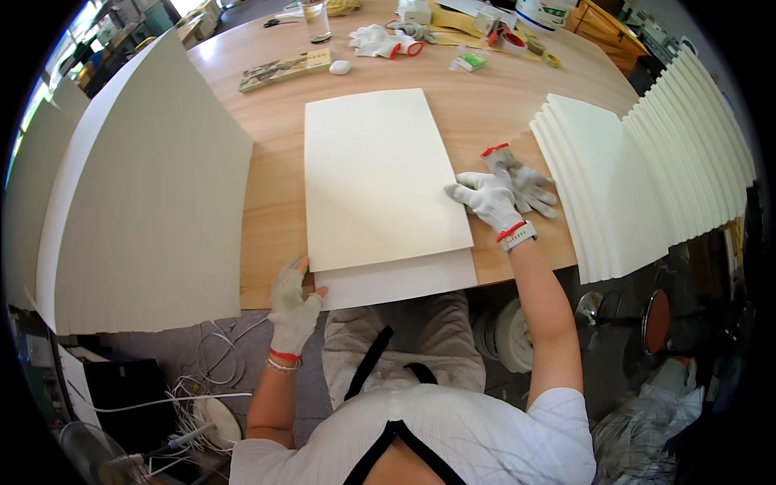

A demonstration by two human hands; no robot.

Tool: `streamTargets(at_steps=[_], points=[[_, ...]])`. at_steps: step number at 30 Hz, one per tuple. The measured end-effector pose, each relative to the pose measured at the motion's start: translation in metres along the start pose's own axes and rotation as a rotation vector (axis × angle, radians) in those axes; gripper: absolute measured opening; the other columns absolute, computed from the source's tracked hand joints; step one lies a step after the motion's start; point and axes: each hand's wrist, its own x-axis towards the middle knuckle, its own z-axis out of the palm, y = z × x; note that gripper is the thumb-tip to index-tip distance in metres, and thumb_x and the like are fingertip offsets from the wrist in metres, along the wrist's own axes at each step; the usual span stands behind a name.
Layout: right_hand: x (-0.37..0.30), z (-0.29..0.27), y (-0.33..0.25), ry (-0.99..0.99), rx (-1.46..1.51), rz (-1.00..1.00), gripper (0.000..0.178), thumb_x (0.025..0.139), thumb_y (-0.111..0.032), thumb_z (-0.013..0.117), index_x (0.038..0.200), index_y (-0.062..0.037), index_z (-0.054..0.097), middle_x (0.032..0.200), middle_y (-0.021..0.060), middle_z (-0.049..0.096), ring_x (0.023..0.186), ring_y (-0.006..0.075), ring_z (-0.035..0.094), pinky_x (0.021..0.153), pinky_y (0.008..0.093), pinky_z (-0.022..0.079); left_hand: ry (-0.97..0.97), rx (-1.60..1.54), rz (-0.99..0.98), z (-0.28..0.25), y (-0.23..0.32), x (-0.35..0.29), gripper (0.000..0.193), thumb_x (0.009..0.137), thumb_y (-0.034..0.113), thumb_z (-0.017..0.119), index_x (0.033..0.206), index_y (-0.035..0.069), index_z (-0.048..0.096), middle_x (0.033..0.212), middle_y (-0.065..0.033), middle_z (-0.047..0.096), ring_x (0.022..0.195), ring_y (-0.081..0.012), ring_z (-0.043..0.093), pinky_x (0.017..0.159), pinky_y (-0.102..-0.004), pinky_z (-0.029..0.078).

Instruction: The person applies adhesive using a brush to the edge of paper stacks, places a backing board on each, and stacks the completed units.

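Observation:
A cream rectangular board (380,178) lies on the wooden table in front of me. Under it, a white sheet (396,280) sticks out along the near side. My left hand (294,305), in a white glove with bare fingertips, touches the sheets' near left corner with thumb and forefinger apart. At the board's right edge, my right hand (487,199) rests in a white glove with a red cuff, fingers extended against the edge. Just beyond this hand lies a loose grey-white glove (521,179).
A tall stack of white sheets (153,194) rises at the left. Stepped cream stacks (606,186) stand at the right. Farther back are a book (284,69), a white mouse-like object (340,67), a glass (316,23), gloves (376,40) and tape rolls (512,42).

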Motion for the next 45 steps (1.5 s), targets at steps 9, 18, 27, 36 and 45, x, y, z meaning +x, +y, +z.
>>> streamTargets(at_steps=[9, 18, 27, 36, 45], points=[[0.001, 0.003, 0.006, 0.072, -0.139, 0.028, 0.042, 0.087, -0.047, 0.064, 0.1, -0.0069, 0.07, 0.075, 0.0014, 0.065, 0.07, 0.0116, 0.056, 0.066, 0.0292, 0.043, 0.012, -0.007, -0.028, 0.003, -0.001, -0.002, 0.055, 0.071, 0.004, 0.074, 0.123, -0.003, 0.058, 0.127, -0.0245, 0.056, 0.123, -0.0363, 0.05, 0.103, -0.0413, 0.039], [-0.011, 0.01, 0.001, 0.271, -0.217, -0.191, 0.034, 0.09, -0.037, 0.062, 0.094, -0.004, 0.067, 0.08, 0.0108, 0.065, 0.073, 0.0237, 0.06, 0.07, 0.0342, 0.047, 0.005, 0.077, 0.166, -0.002, -0.001, 0.007, 0.063, 0.067, 0.009, 0.078, 0.126, 0.0, 0.056, 0.129, -0.0218, 0.055, 0.12, -0.0365, 0.052, 0.1, -0.0417, 0.042], [-0.064, 0.015, -0.031, -0.073, -0.095, -0.341, 0.033, 0.093, -0.033, 0.059, 0.094, -0.0017, 0.07, 0.094, 0.0128, 0.069, 0.092, 0.025, 0.063, 0.081, 0.0328, 0.05, -0.278, 0.388, 0.514, -0.029, 0.075, 0.042, 0.083, 0.06, 0.019, 0.084, 0.134, 0.006, 0.048, 0.139, -0.0192, 0.047, 0.109, -0.0343, 0.059, 0.086, -0.0381, 0.052], [-0.064, 0.004, -0.036, -0.16, 0.012, -0.145, 0.022, 0.082, -0.016, 0.07, 0.094, 0.0022, 0.069, 0.089, 0.0103, 0.07, 0.084, 0.0209, 0.066, 0.078, 0.0309, 0.051, -0.236, 0.054, 0.195, -0.015, 0.037, 0.068, 0.017, 0.075, 0.008, 0.07, 0.09, 0.0, 0.068, 0.082, -0.0149, 0.066, 0.071, -0.0247, 0.065, 0.064, -0.0353, 0.051], [-0.063, 0.028, -0.033, 0.087, -0.219, 0.009, 0.015, 0.074, -0.017, 0.074, 0.073, -0.0022, 0.069, 0.079, 0.0127, 0.07, 0.072, 0.024, 0.066, 0.066, 0.0342, 0.05, -0.401, 0.287, -0.12, -0.017, 0.057, 0.087, 0.024, 0.081, 0.027, 0.07, 0.083, 0.003, 0.069, 0.065, -0.0132, 0.062, 0.06, -0.0236, 0.061, 0.057, -0.0382, 0.047]])
